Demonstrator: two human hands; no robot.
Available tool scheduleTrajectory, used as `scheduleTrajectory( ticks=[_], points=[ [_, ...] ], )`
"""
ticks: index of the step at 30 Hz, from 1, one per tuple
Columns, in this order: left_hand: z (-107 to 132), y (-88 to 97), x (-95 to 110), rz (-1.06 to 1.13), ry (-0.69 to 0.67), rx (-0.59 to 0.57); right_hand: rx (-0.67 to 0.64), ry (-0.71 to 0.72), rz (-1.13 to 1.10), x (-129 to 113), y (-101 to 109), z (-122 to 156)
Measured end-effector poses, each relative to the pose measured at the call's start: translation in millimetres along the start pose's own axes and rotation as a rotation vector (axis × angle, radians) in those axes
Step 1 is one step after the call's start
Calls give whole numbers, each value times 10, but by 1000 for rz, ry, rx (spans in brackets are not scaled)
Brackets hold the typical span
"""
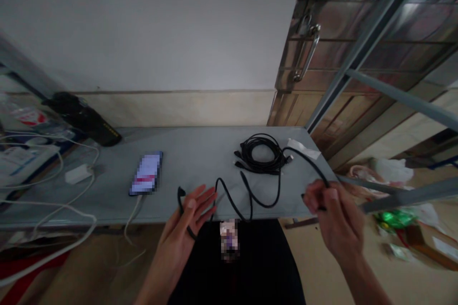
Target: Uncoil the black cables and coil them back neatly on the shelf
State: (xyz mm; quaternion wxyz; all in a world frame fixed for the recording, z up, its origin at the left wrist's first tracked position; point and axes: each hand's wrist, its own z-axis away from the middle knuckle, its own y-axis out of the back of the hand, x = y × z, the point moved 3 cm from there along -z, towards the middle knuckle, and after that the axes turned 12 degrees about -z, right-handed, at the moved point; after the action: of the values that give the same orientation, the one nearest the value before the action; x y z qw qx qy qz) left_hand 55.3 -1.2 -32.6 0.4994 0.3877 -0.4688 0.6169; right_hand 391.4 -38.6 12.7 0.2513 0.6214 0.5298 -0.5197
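Grey table [200, 152] stood against a white wall [161, 24] with a pale lower band. Black cable [314, 165] looked thin, matte and springy; it lay in loose bends across the front of the table, between the hands and beside a neat coil [246, 152] with several plug ends. Right hand [336, 221] pinched a length between thumb and fingers. Left hand [179, 233] was spread, palm turned inward, a plug-ended stretch running past its thumb. Could not tell whether all bends were one cable.

Black cable [266, 207]; slack, seemingly looped
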Motion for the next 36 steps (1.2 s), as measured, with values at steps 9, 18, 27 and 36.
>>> scheduleTrajectory(
  ticks=[9,18,27,36],
  points=[
    [-163,-546,257,417,97,-137,-762,190,379,52,-1043,208],
    [-235,-637,417,827,98,-288,-909,259,485,412,-1223,278],
    [-344,-179,107,687,154,-504,-983,518,620,745,-1318,360],
    [-917,150,50,-304,-173,-131,-1005,595,891,1164,-1276,-60]
  ],
)
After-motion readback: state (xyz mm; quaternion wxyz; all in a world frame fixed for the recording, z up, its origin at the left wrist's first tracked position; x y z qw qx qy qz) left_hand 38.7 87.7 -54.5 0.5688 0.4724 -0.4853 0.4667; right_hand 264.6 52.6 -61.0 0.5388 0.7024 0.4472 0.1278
